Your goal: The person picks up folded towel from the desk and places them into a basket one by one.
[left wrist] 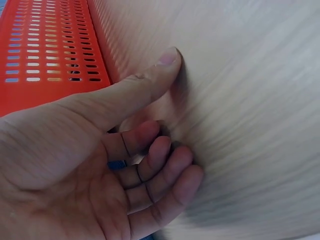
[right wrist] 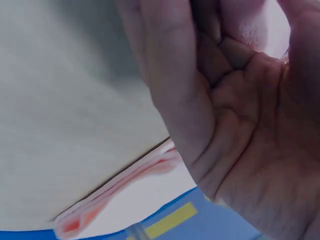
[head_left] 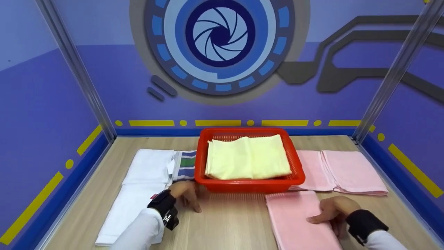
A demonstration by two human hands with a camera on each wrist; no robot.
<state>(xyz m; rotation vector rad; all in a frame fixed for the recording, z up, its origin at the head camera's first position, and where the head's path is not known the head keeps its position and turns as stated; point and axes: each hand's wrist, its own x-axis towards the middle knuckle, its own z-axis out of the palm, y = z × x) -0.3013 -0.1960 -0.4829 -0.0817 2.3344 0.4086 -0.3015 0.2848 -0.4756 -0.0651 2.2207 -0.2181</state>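
Folded pink towel [head_left: 295, 218], flat on wooden table [head_left: 229, 222], near red basket [head_left: 249, 188]

Left hand [left wrist: 95, 155] — fingers [left wrist: 172, 197] loosely curled — near red basket [left wrist: 30, 95] (slotted side), pale tabletop [left wrist: 260, 100] beyond.

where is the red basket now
In the head view, the red basket stands at centre near the back wall, holding the yellow cloth, with a striped cloth on its left and pink towel on its right.

Nearer pink towel [head_left: 295, 222] cut off below, striped cloth [head_left: 186, 166] partly hidden
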